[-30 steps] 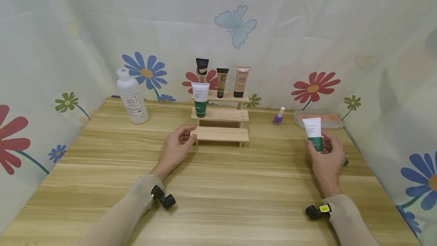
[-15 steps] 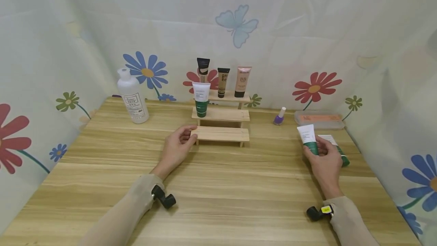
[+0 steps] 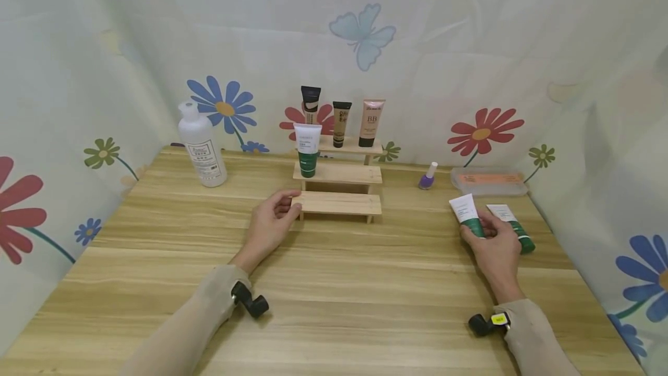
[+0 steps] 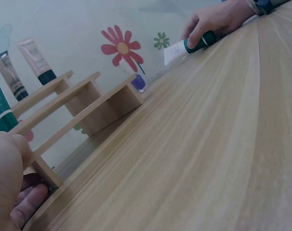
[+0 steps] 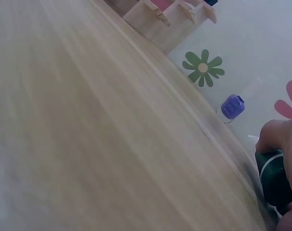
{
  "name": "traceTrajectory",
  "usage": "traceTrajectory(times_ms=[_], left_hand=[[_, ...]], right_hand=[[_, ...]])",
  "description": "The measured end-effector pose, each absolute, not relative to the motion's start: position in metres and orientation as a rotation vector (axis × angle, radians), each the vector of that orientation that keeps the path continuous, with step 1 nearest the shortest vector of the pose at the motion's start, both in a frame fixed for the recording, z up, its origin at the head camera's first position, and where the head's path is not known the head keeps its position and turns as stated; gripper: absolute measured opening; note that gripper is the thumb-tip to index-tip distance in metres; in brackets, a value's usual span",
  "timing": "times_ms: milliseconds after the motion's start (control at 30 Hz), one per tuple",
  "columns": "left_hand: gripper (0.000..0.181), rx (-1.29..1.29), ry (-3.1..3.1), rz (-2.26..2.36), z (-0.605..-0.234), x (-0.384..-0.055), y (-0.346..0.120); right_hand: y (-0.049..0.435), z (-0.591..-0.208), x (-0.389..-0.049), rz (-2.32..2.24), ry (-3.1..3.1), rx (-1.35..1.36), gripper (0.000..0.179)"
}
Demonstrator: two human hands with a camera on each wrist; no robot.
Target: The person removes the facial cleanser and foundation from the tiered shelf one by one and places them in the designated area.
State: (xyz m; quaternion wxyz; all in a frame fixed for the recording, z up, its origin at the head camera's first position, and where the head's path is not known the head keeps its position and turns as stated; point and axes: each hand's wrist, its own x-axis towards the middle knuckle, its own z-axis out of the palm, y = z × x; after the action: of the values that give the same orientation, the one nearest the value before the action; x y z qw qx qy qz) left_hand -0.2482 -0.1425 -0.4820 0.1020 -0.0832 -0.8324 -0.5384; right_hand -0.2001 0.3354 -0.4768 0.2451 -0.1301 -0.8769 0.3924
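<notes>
At the left end of a three-step wooden stand [image 3: 339, 203], my left hand [image 3: 267, 224] grips the lowest step with its thumb against the edge and fingers curled beneath. My right hand [image 3: 493, 251] holds a white-and-green squeeze tube [image 3: 464, 209], tilted low over the table at right. Just right of that hand, another white-and-green tube [image 3: 504, 213] lies on the table, partly covered by the fingers. A similar tube [image 3: 308, 147] stands on the stand's middle step. Up on the top step are a black-topped tube [image 3: 310, 97], a gold tube [image 3: 340, 126] and a pink BB cream tube [image 3: 371, 120].
A purple nail polish bottle [image 3: 427, 180] stands right of the wooden stand. Behind the right hand lies a clear case [image 3: 490, 181] with an orange label. A tall white bottle [image 3: 202, 152] is at the back left. Flowered cloth [image 3: 417, 57] hangs behind the table.
My right hand has lowered the tube it holds and shifted it slightly left, tilting it further. The tube lying beside it has come into view. My left hand stays on the stand.
</notes>
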Motion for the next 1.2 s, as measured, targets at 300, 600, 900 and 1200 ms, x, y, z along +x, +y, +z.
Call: traceTrajectory(times_ms=[300, 600, 900, 1200], left_hand=[[0.031, -0.257, -2.459, -1.58, -0.4801, -0.2475, -0.1438], [0.031, -0.257, -2.459, -1.582, -0.479, -0.2473, -0.1421], [0.032, -0.265, -2.45, -1.583, -0.4827, -0.2491, -0.1432], [0.032, -0.26, -2.459, -1.586, -0.4839, -0.2501, -0.1432]], right_hand=[[0.3348, -0.4777, -0.1989, 1.041, -2.431, -0.34, 0.049], [0.3366, -0.476, -0.1977, 1.007, -2.448, -0.332, 0.049], [0.3366, -0.4771, -0.1984, 0.985, -2.454, -0.358, 0.052], [0.3377, -0.4777, -0.1984, 0.983, -2.448, -0.351, 0.053]])
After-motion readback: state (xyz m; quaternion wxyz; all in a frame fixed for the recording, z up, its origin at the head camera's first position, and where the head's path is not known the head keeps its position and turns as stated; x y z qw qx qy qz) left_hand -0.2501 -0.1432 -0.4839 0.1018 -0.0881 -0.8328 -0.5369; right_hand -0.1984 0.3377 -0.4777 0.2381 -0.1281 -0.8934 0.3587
